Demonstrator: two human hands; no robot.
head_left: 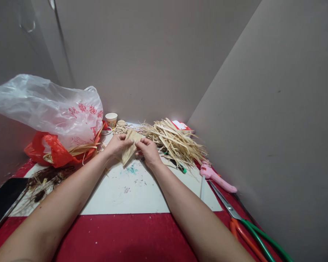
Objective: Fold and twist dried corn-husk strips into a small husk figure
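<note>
Gray walls (158, 65) stand behind a red-covered desk (120, 233), where a black-screened device (5, 200) lies at far left, followed by dark fibrous roots (42, 183), a red plastic bag (54, 151), a translucent bag (51, 109) with red lettering and a paper cup (111, 120). Over the far part of a white board (120, 202), the fingers of the left hand (116, 145) and right hand (150, 153) pinch a tilted, pale dried-leaf piece (129, 153). Rightward lie heaped straw strips (177, 142), a pink glue gun (220, 179) and long scissors (231, 210).
</note>
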